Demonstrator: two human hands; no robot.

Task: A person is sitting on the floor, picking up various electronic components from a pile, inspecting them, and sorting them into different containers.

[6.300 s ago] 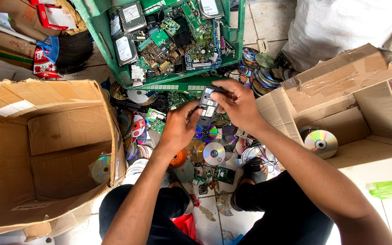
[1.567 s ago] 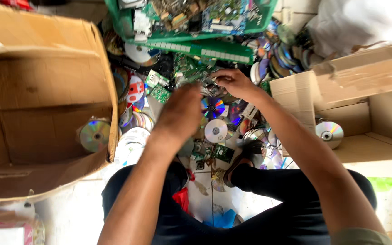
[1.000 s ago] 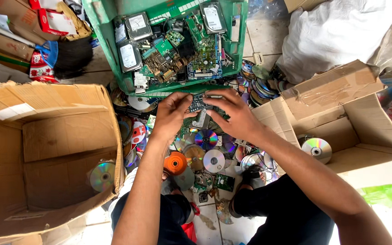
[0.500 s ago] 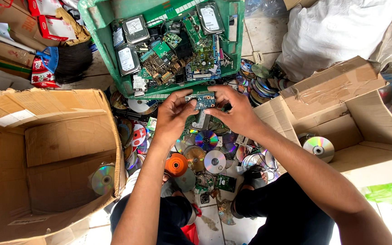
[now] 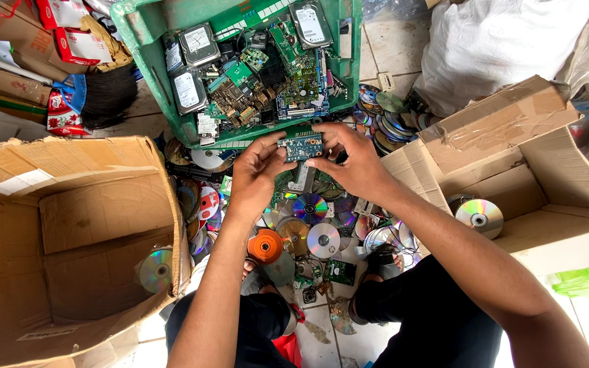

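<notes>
A small blue circuit board (image 5: 300, 148) is held between both hands over a heap of discs (image 5: 311, 228) on the floor. My left hand (image 5: 253, 174) pinches its left end and my right hand (image 5: 352, 160) grips its right end and lower edge. Just beyond the board stands a green plastic crate (image 5: 146, 41) filled with circuit boards and several hard drives.
A large open cardboard box (image 5: 69, 225) at the left has one disc (image 5: 155, 269) in it. A smaller open cardboard box (image 5: 547, 197) at the right holds another disc (image 5: 478, 217). A white sack (image 5: 499, 41) lies at the back right; an orange spool (image 5: 266, 245) sits near my knees.
Both hands went down into the disc heap, then came up with the small blue board. They have since carried it a little farther, toward the crate's near edge.
</notes>
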